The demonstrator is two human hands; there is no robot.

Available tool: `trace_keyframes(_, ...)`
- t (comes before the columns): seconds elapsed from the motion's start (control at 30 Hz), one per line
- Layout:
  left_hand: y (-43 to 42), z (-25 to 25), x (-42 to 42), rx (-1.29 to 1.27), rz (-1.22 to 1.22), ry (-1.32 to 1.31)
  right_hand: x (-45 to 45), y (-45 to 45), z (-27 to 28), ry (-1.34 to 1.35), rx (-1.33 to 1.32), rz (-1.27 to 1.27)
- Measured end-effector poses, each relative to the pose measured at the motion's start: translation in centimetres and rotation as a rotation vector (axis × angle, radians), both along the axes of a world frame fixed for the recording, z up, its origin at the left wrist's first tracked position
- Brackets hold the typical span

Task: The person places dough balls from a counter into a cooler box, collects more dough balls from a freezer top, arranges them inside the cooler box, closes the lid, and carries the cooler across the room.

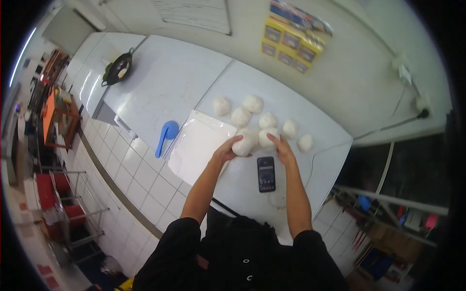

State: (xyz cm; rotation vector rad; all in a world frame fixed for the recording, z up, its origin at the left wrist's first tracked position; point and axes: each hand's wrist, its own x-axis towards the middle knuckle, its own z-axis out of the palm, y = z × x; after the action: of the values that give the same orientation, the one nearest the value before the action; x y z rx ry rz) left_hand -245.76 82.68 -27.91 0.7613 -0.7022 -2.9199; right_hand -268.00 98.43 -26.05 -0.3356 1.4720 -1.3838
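My left hand (227, 149) is curled round the side of a white ball-shaped lump (243, 143), thumb on top and fingertips showing beneath it. Opposite it, my right hand (284, 149) grips a second white lump (267, 137), its thumb resting on the upper side. These two lumps sit side by side, close together or touching. Whether they are dough or wrapped bundles, I cannot tell. Several more white lumps (241, 117) lie just beyond on the table (233, 189). A black phone (266, 174) with a lit screen lies between my forearms.
Left of my left hand lies a flat white sheet (201, 145), with a blue scoop (168, 132) at the table's left edge. A black wok (119, 69) stands on the far table. A thin cable (335, 145) crosses the right corner. Red chairs (60, 199) stand beyond the floor.
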Motion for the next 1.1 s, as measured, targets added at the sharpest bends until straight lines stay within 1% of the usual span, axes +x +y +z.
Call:
trace_keyframes(0.07, 0.8, 0.2, 0.3, 0.031, 0.060, 0.066, 1.6, 0.2, 4.0, -0.084, 0.060, -0.003)
trace_keyframes(0.1, 1.5, 0.1, 0.8, 0.079, 0.080, 0.102, 1.8, 0.0, 4.2, -0.071, 0.069, 0.025)
trace_keyframes(0.17, 2.7, -0.4, 2.5, 0.142, 0.134, 0.141, 2.1, 1.0, 4.6, -0.225, -0.003, 0.000)
trace_keyframes(0.2, 3.0, -0.4, 3.2, 0.188, 0.161, 0.173, 2.5, 1.4, 4.7, -0.212, 0.007, 0.009)
trace_keyframes(0.23, 3.3, 0.9, 4.4, 0.196, 0.168, 0.187, 2.8, 2.1, 4.8, -0.295, -0.037, 0.033)
trace_keyframes(0.27, 3.8, 2.1, 6.3, 0.280, 0.179, 0.296, 3.2, 3.0, 4.8, -0.379, -0.080, 0.054)
trace_keyframes(0.3, 4.7, 2.9, 8.3, 0.368, 0.189, 0.399, 4.0, 4.6, 4.6, -0.371, -0.066, 0.053)
trace_keyframes(0.33, 5.9, 2.1, 10.3, 0.379, 0.194, 0.405, 5.0, 6.5, 4.2, -0.480, -0.171, 0.031)
trace_keyframes(0.37, 6.7, 2.2, 12.4, 0.377, 0.187, 0.423, 5.9, 7.7, 4.1, -0.589, -0.286, 0.026)
trace_keyframes(0.4, 7.8, 2.6, 14.9, 0.367, 0.175, 0.428, 7.2, 9.8, 3.7, -0.686, -0.343, -0.014)
trace_keyframes(0.43, 9.0, 3.1, 17.6, 0.348, 0.164, 0.435, 8.8, 11.5, 0.9, -0.722, -0.385, -0.086)
trace_keyframes(0.47, 10.4, 3.8, 20.5, 0.320, 0.154, 0.438, 11.6, 11.0, 0.4, -0.769, -0.379, 0.005)
trace_keyframes(0.5, 11.7, 4.8, 23.5, 0.287, 0.146, 0.441, 14.4, 10.1, 1.1, -0.913, -0.559, 0.145)
trace_keyframes(0.6, 15.3, 8.4, 31.3, 0.171, 0.119, 0.428, 22.5, 11.8, 3.6, -1.577, -0.558, -0.161)
trace_keyframes(0.63, 16.6, 9.7, 33.5, 0.147, 0.110, 0.419, 25.6, 11.5, 4.2, -2.011, -0.490, -0.348)
trace_keyframes(0.67, 17.2, 10.5, 35.5, 0.117, 0.108, 0.406, 28.7, 11.3, 4.8, -2.417, -0.360, -0.595)
trace_keyframes(0.73, 17.7, 12.1, 40.5, 0.057, 0.133, 0.388, 34.7, 9.4, 6.7, -2.310, -0.343, -0.389)
trace_keyframes(0.83, 17.2, 13.0, 49.3, -0.014, 0.237, 0.357, 41.7, 5.4, 7.1, -1.907, -0.260, -0.004)
trace_keyframes(0.9, 16.9, 13.5, 56.0, -0.057, 0.355, 0.340, 47.5, 1.6, 7.0, -1.710, -0.193, 0.221)
trace_keyframes(1.0, 17.0, 13.7, 66.4, -0.131, 0.558, 0.301, 58.2, -3.9, 6.3, -1.570, -0.085, 0.504)
trace_keyframes(1.1, 17.3, 14.7, 75.2, -0.144, 0.753, 0.269, 69.9, -9.0, 6.1, -1.517, 0.018, 0.723)
